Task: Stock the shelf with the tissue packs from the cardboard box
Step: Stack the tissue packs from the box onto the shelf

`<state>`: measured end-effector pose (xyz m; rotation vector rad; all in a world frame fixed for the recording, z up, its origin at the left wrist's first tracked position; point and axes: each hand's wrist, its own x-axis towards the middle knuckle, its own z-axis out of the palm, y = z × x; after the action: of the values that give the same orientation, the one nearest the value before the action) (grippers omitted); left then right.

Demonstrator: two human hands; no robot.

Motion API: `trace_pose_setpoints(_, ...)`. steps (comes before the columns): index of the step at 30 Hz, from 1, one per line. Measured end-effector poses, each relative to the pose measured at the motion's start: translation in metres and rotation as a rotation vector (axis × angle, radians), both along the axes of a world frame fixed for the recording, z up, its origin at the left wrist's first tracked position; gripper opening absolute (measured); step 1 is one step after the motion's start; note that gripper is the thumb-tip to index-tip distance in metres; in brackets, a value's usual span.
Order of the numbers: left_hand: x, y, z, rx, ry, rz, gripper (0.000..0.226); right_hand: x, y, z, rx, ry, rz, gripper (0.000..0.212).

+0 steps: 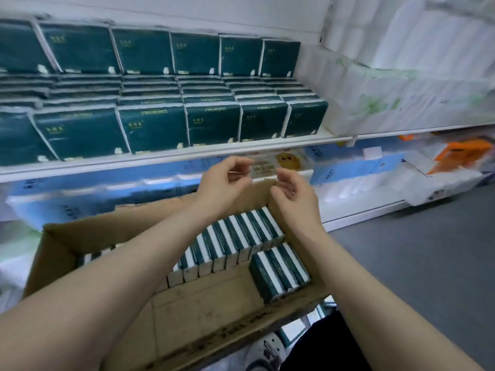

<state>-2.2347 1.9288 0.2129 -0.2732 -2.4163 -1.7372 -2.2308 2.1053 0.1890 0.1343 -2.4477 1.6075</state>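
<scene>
Black trousers [321,344], white perforated shoe [265,348]

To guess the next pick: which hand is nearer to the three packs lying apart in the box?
Right. The right hand hovers above the three packs, at the box's far edge; the left hand hovers farther left, over the long row.

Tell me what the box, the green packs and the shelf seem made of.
Box: brown cardboard, matte and scuffed, with folded flaps. Green packs: likely plastic film over tissue, given the slight sheen. Shelf: probably white painted metal; thin smooth edge.
</scene>
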Motion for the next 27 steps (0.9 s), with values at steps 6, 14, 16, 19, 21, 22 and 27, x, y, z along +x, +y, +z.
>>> trace_pose_setpoints(6, 0.037, 0.001, -0.066, -0.061, -0.243, -0.011, 0.032, 0.024, 0.006, -0.051, 0.325, -0.309, 0.019, 0.035)
trace_pose_setpoints(14, 0.061, 0.018, -0.135, -0.194, -0.544, -0.078, 0.033, 0.032, 0.002, -0.084, 0.749, -0.565, 0.109, 0.031)
trace_pose_setpoints(16, 0.063, 0.023, -0.147, -0.217, -0.594, -0.099, 0.036, 0.034, 0.003, -0.089, 0.804, -0.568, 0.122, 0.035)
trace_pose_setpoints(19, 0.066, 0.03, -0.16, -0.251, -0.656, -0.136, 0.041, 0.038, 0.005, -0.094, 0.904, -0.546, 0.151, 0.035)
trace_pose_setpoints(21, 0.068, 0.035, -0.168, -0.226, -0.696, -0.155, 0.045, 0.039, 0.005, -0.098, 0.983, -0.548, 0.182, 0.042)
trace_pose_setpoints(22, 0.069, 0.038, -0.172, -0.211, -0.71, -0.167, 0.047, 0.039, 0.005, -0.101, 1.008, -0.554, 0.195, 0.046)
trace_pose_setpoints(27, 0.069, 0.045, -0.179, -0.195, -0.738, -0.241, 0.057, 0.04, -0.002, -0.11, 1.101, -0.593, 0.253, 0.076)
